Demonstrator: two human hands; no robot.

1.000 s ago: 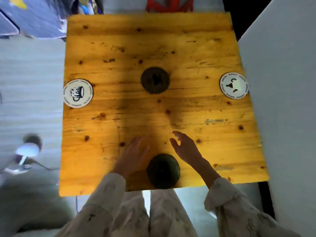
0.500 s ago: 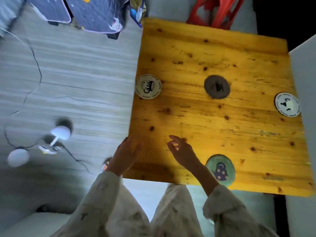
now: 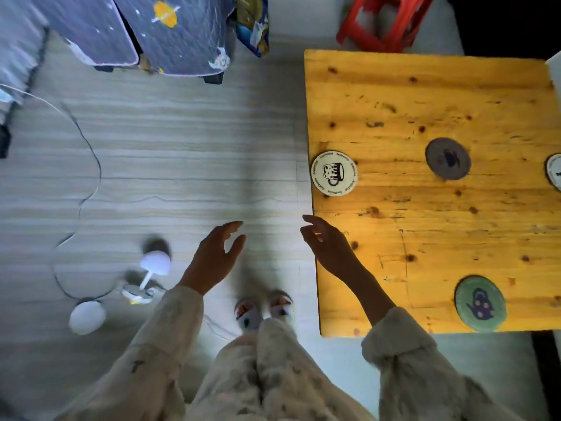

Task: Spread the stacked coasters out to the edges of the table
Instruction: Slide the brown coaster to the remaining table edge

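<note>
A yellow wooden table (image 3: 425, 238) fills the right side of the view. A white coaster with a mug drawing (image 3: 334, 173) lies at its left edge. A grey coaster (image 3: 448, 158) sits in the table's middle. A white coaster (image 3: 555, 171) is cut off by the frame at the right edge. A green coaster with a teapot drawing (image 3: 480, 303) lies near the front edge. My left hand (image 3: 214, 258) hangs open over the floor, left of the table. My right hand (image 3: 329, 247) is open over the table's left edge, holding nothing.
A red plastic stool (image 3: 382, 22) stands behind the table. On the striped floor lie a white lamp (image 3: 151, 268) with a cable (image 3: 91, 165). Blue patterned cushions (image 3: 170, 34) sit at the far left. My slippered feet (image 3: 264, 308) stand beside the table's front left corner.
The view has swung left, so the table now sits at the right. Both hands have come off the tabletop toward its left edge, and the left hand is now over the floor.
</note>
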